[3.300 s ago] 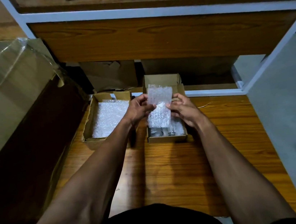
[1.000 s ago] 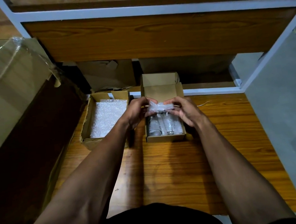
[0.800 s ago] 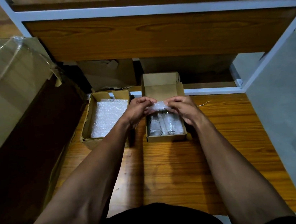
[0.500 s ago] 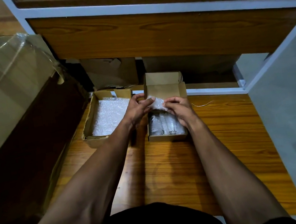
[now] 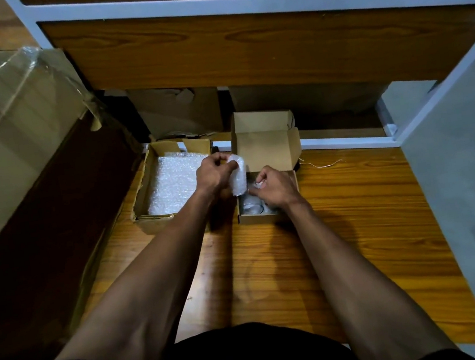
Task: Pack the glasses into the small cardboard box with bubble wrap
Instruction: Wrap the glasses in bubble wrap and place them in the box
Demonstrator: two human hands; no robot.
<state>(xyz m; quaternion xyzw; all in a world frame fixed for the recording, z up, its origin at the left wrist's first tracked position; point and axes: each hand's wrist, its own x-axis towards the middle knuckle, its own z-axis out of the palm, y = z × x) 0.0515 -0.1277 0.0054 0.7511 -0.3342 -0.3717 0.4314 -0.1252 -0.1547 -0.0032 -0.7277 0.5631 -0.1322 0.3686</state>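
**Two hands, one box part-packed**

Glasses lying inside the small cardboard box on the table. Left hand pinching folded bubble wrap above; right hand pinching its lower edge. Left: covering, closing the lid.

You're working in dim, warm light. The floor shines brightest at centre, with soft forearm shadows. Darkness swallows seven to nine o'clock. Straight edges bow toward the frame's borders.
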